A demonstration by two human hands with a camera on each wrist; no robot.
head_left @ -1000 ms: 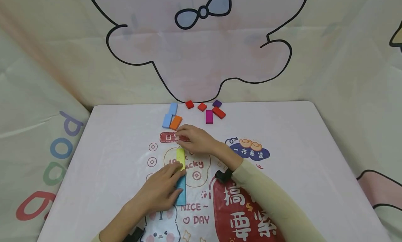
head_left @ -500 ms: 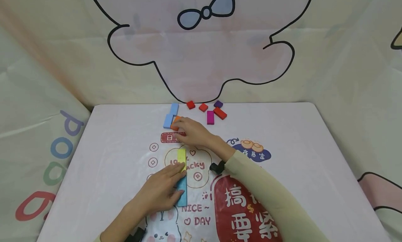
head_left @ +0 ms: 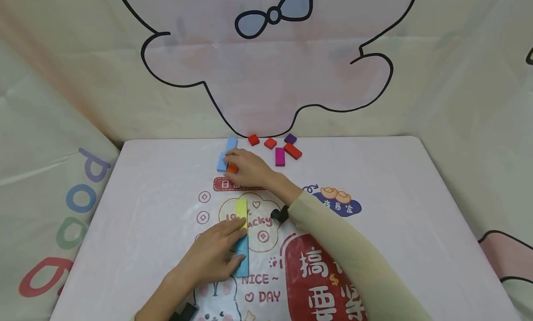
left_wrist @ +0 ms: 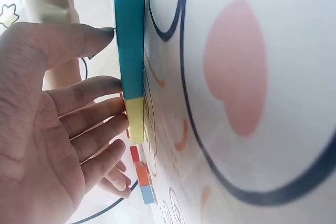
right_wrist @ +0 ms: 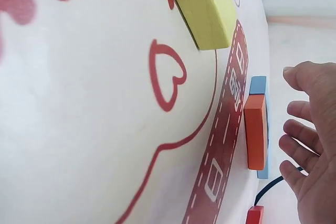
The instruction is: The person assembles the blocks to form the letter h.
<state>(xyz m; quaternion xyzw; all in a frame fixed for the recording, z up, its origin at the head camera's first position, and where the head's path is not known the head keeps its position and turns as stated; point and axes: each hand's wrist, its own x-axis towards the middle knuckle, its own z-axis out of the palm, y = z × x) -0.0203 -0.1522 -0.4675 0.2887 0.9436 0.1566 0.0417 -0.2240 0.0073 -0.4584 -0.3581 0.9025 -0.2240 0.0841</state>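
A yellow block (head_left: 241,207) and a teal block (head_left: 243,267) lie end to end in a line on the printed table cover. My left hand (head_left: 214,254) rests along this line; its fingertips touch near the join and the thumb touches the teal part. In the left wrist view those fingers are nearly straight against the side of the blocks. My right hand (head_left: 254,169) reaches over an orange block (right_wrist: 255,132) at the back, thumb and fingers spread. In the right wrist view a gap shows between that hand and the orange block. Light blue blocks (head_left: 221,163) lie against the orange one.
Right of the orange block, near the table's back edge, lie a magenta block (head_left: 280,157), a long red block (head_left: 293,151), a purple block (head_left: 290,138) and two small red blocks (head_left: 253,139). A fabric backdrop (head_left: 266,80) stands behind the table (head_left: 395,182).
My right hand has moved away from the yellow block, back and to the left, and now covers part of the orange block. The left hand stays on the blocks.
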